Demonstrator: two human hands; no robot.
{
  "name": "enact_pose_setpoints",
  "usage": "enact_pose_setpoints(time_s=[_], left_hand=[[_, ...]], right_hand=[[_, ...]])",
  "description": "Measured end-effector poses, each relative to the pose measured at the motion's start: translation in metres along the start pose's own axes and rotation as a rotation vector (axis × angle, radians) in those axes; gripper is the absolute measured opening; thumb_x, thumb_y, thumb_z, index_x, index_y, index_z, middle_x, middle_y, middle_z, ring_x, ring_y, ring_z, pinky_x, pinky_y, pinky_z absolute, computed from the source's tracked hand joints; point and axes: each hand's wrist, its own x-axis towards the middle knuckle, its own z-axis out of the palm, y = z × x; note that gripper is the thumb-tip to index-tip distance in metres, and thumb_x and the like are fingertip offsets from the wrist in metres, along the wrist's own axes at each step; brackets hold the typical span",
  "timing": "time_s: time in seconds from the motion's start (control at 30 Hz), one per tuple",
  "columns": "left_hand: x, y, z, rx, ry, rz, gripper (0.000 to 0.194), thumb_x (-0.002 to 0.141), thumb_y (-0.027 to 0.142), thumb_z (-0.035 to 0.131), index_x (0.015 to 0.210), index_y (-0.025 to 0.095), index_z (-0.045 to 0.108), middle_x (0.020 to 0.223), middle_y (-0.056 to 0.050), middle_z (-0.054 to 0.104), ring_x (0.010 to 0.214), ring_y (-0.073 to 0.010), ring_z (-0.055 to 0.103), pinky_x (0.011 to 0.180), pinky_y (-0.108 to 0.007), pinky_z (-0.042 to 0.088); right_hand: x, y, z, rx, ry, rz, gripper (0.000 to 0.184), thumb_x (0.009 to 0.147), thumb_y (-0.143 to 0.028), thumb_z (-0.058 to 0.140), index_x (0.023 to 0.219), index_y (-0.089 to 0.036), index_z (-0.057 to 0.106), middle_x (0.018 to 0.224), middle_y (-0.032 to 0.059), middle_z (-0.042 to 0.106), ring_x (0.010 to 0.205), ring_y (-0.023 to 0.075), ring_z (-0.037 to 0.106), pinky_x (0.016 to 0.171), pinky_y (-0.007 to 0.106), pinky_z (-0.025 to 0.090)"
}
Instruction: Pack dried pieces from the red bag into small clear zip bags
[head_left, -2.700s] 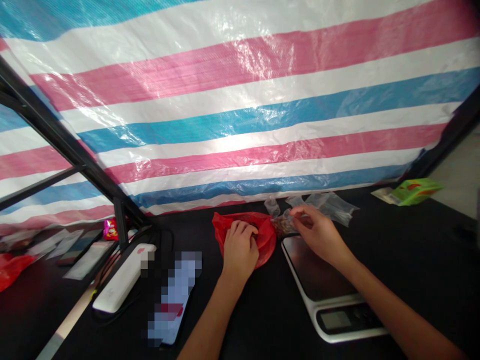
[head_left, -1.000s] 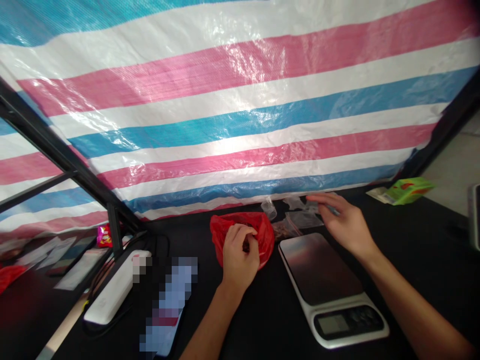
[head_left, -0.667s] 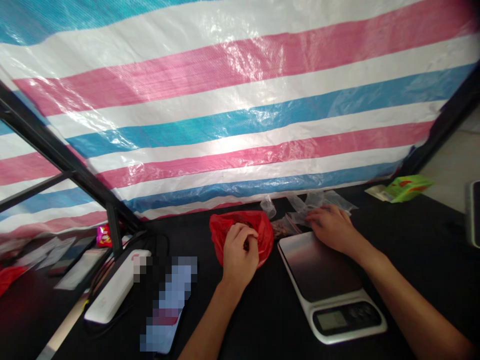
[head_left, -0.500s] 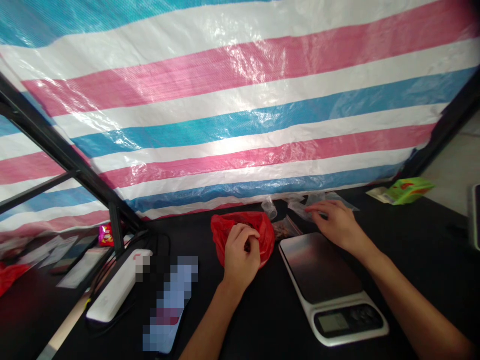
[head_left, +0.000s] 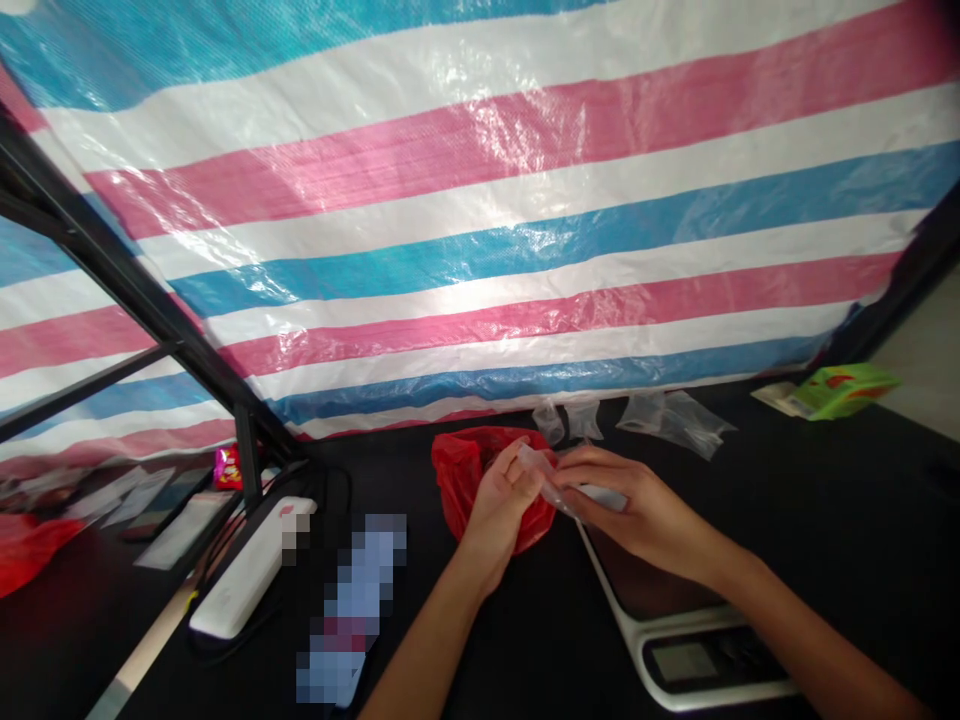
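Observation:
A small clear plastic bag (head_left: 553, 482) is stretched between my two hands, over the right part of a red plastic bag (head_left: 459, 482). My right hand (head_left: 626, 500) pinches its right side between thumb and fingers. My left hand (head_left: 504, 505) has its palm turned up and its fingers curled at the bag's left edge; whether anything else lies in that palm is hidden. The open red bag stands on the black table behind my left hand. Below my right hand is a kitchen scale (head_left: 637, 640) with a dark plate, partly covered by my forearm.
Several clear plastic bags (head_left: 667, 418) lie along the back edge. A green packet (head_left: 844, 390) is at the back right. To the left are a white power strip (head_left: 251, 570) with cables and a pixelated phone-like object (head_left: 360, 610). A striped sheet (head_left: 480, 230) hangs behind, beside a black frame (head_left: 244, 440).
My left hand has lifted out of the red bag and turned palm up. My right hand has come from the back of the table to the left, bringing a clear plastic bag.

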Motion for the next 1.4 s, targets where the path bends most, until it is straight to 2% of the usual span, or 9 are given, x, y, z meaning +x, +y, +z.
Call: enact_pose_setpoints(time_s=[0.17,0.33,0.5,0.57,0.67,0.77,0.9,1.03,1.4], left_hand=[[-0.002,0.004,0.004,-0.175,-0.005,-0.002,0.052,0.079,0.036,0.091,0.123,0.018,0.071,0.127,-0.012,0.075,0.116,-0.0234,0.071,0.109,-0.036,0.048],[-0.002,0.005,0.005,-0.262,0.036,0.010,0.050,0.078,0.029,0.091,0.123,0.021,0.072,0.127,-0.009,0.075,0.114,-0.0209,0.070,0.107,-0.034,0.050],[-0.003,0.036,-0.005,-0.445,0.075,-0.113,0.037,0.086,0.038,0.076,0.114,0.015,0.074,0.094,-0.008,0.072,0.089,-0.0214,0.071,0.088,-0.036,0.056],[-0.001,0.050,-0.015,-0.477,0.130,-0.023,0.037,0.083,0.033,0.072,0.113,0.012,0.073,0.084,-0.005,0.067,0.073,-0.0158,0.065,0.071,-0.028,0.054],[0.007,0.057,-0.033,-0.288,0.376,0.144,0.036,0.072,0.031,0.071,0.104,0.014,0.071,0.078,-0.002,0.063,0.065,-0.0137,0.061,0.061,-0.024,0.048],[0.016,0.048,-0.050,0.210,0.651,0.278,0.028,0.072,0.034,0.069,0.095,0.018,0.065,0.068,0.003,0.057,0.058,-0.0119,0.055,0.058,-0.022,0.045],[0.022,0.031,-0.060,0.447,0.662,0.286,0.015,0.074,0.027,0.071,0.084,0.019,0.063,0.064,0.005,0.054,0.057,-0.0118,0.051,0.060,-0.024,0.042],[0.018,0.024,-0.059,0.606,0.662,0.319,0.008,0.075,0.019,0.069,0.082,0.020,0.065,0.073,0.002,0.063,0.068,-0.0150,0.057,0.067,-0.026,0.043],[-0.005,0.013,-0.035,1.005,0.608,0.597,0.032,0.077,0.013,0.068,0.106,0.026,0.065,0.091,-0.002,0.070,0.086,-0.0241,0.066,0.086,-0.034,0.048]], right_hand=[[-0.001,0.001,0.000,0.002,0.021,0.049,0.022,0.101,-0.032,0.065,0.122,-0.029,0.072,0.126,0.0054,0.072,0.114,0.0213,0.067,0.101,0.034,0.053],[-0.002,0.004,0.000,0.017,0.018,0.147,0.027,0.101,-0.036,0.064,0.127,-0.028,0.068,0.103,0.0015,0.076,0.083,0.0168,0.067,0.079,0.030,0.055],[-0.002,-0.002,-0.001,-0.035,-0.051,0.119,0.020,0.104,-0.037,0.059,0.114,-0.030,0.074,0.102,-0.0007,0.077,0.086,0.0167,0.068,0.082,0.029,0.053],[-0.002,-0.002,-0.001,-0.050,-0.044,0.115,0.020,0.105,-0.036,0.057,0.112,-0.029,0.074,0.107,0.0001,0.078,0.092,0.0176,0.070,0.085,0.029,0.053],[0.003,0.000,-0.001,-0.076,-0.047,0.107,0.022,0.106,-0.036,0.054,0.109,-0.027,0.074,0.111,0.0031,0.078,0.098,0.0198,0.071,0.088,0.031,0.054],[0.022,0.001,0.004,-0.178,-0.112,0.036,0.021,0.104,-0.030,0.054,0.107,-0.026,0.075,0.110,0.0052,0.077,0.101,0.0216,0.071,0.093,0.035,0.054],[0.063,0.003,0.014,-0.323,-0.264,-0.105,0.024,0.097,-0.016,0.056,0.112,-0.024,0.074,0.117,0.0063,0.076,0.114,0.0250,0.068,0.104,0.041,0.049],[0.091,0.014,0.027,-0.398,-0.462,-0.056,0.034,0.087,-0.013,0.065,0.118,-0.024,0.073,0.125,0.0066,0.075,0.112,0.0274,0.071,0.097,0.038,0.053],[0.072,0.021,0.020,-0.531,-0.540,0.000,0.028,0.078,-0.010,0.069,0.103,-0.022,0.075,0.110,0.0089,0.072,0.078,0.0220,0.071,0.070,0.032,0.051]])
